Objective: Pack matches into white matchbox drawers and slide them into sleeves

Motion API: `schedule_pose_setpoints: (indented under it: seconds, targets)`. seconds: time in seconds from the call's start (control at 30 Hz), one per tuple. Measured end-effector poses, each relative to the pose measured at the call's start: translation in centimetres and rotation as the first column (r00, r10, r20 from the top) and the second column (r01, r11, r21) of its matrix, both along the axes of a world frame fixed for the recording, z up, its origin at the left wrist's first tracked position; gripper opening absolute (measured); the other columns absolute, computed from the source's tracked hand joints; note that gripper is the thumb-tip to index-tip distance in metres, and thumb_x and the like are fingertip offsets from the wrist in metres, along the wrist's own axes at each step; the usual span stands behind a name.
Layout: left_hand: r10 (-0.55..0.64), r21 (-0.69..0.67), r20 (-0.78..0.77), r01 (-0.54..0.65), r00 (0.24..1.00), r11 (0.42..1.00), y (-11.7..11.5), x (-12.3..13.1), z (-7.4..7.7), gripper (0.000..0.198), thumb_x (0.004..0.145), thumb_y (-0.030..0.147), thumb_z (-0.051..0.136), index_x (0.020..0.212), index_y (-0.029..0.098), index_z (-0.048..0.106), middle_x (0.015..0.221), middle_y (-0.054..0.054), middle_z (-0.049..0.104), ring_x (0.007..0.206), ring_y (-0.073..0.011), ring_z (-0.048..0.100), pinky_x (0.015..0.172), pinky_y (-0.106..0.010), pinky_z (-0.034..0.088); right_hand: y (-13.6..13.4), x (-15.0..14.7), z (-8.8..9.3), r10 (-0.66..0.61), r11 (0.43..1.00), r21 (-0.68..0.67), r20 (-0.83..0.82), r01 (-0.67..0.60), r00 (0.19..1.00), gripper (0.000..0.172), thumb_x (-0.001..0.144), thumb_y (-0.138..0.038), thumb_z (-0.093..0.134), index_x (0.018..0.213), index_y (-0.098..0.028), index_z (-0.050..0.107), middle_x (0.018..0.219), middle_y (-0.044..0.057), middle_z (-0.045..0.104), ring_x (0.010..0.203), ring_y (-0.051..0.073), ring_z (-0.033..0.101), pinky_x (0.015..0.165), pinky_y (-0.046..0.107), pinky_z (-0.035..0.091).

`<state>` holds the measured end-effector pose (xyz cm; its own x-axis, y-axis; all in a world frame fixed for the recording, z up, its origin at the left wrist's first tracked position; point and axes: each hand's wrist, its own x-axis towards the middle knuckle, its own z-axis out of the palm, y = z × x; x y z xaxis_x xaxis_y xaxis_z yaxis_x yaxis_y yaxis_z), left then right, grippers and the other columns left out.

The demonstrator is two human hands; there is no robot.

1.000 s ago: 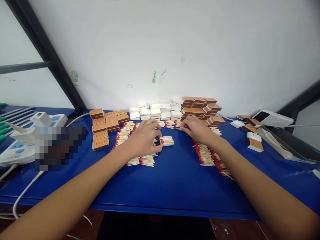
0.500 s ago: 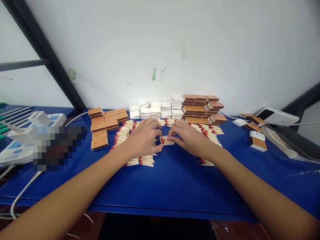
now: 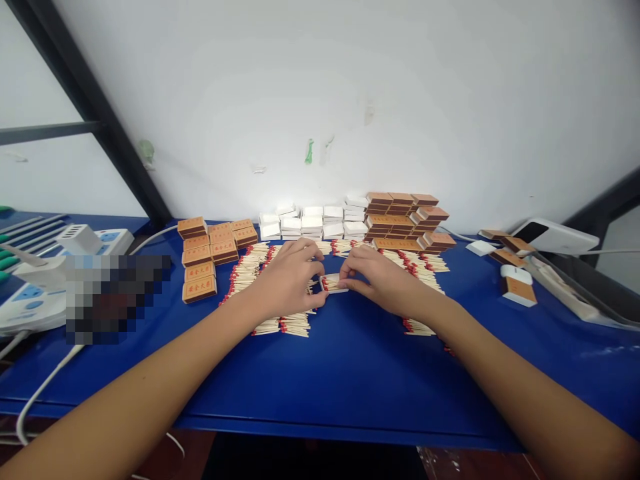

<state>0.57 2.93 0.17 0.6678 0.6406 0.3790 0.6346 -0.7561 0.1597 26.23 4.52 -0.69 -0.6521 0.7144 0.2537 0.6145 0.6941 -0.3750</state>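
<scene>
A small white matchbox tray (image 3: 342, 289) lies on the blue table between my hands, with red-headed matches (image 3: 330, 283) lying lengthwise in it. My left hand (image 3: 295, 277) is closed in a loose curve, thumb and forefinger holding the tray's left end. Over at the right end, the thumb and fingertips of my right hand (image 3: 373, 275) are pinched together, touching the tray or the match ends; which of these they grip is hidden. Loose matches (image 3: 247, 273) lie in rows beside and under my left hand. More match rows (image 3: 430, 277) spread by my right forearm.
White trays (image 3: 312, 221) stand stacked against the wall, beside piled brown matchbox sleeves (image 3: 390, 223). Printed matchboxes (image 3: 200, 288) sit at the left. A power strip (image 3: 30, 300) with cables is further left. At the right are a white device (image 3: 565, 235) and several sleeves.
My right fingertips have drawn slightly right along the tray, and more of the matches inside show. My left hand keeps its place at the left end.
</scene>
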Motion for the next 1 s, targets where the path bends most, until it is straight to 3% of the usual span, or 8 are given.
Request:
schedule_pose_setpoints:
  seconds: [0.3,0.47,0.7,1.0]
  targets:
    - [0.0,-0.012,-0.003,0.0,1.0,1.0,0.01,-0.05,0.07,0.018,0.09,0.034,0.083,0.101,0.02,0.078,0.128,-0.011,0.072,0.14,-0.0356,0.055,0.118,-0.055,0.046,0.11,0.77,0.71,-0.034,0.996,-0.077,-0.017,0.032,0.999,0.013,0.104,-0.033,0.065,0.097,-0.024,0.073,0.1,0.009,0.069,0.097,0.026,0.062,0.083,0.038,0.048]
    - [-0.001,-0.002,0.005,0.001,1.0,1.0,0.01,-0.05,-0.08,0.017,0.089,0.032,0.083,0.099,0.02,0.077,0.127,-0.01,0.072,0.14,-0.0348,0.056,0.119,-0.053,0.045,0.24,0.53,0.25,-0.038,0.997,-0.065,-0.028,0.036,0.999,0.016,0.104,-0.032,0.064,0.092,-0.023,0.07,0.095,0.008,0.068,0.095,0.025,0.062,0.082,0.037,0.047]
    - [0.006,-0.009,0.0,-0.006,1.0,1.0,0.03,-0.1,-0.01,0.019,0.089,0.032,0.084,0.101,0.02,0.077,0.127,-0.01,0.073,0.14,-0.0345,0.057,0.118,-0.054,0.046,0.3,0.83,0.27,-0.066,0.987,-0.15,-0.047,0.058,0.997,0.017,0.102,-0.038,0.068,0.093,-0.024,0.07,0.092,0.005,0.069,0.083,0.022,0.061,0.074,0.035,0.046]
    - [0.0,0.005,-0.001,0.0,1.0,1.0,0.11,-0.13,-0.23,0.019,0.088,0.032,0.085,0.101,0.019,0.078,0.129,-0.011,0.073,0.14,-0.0368,0.057,0.118,-0.057,0.048,0.11,0.56,0.32,-0.067,0.989,-0.135,-0.043,0.061,0.997,0.02,0.105,-0.037,0.06,0.094,-0.024,0.069,0.091,0.006,0.069,0.083,0.023,0.061,0.072,0.035,0.046]
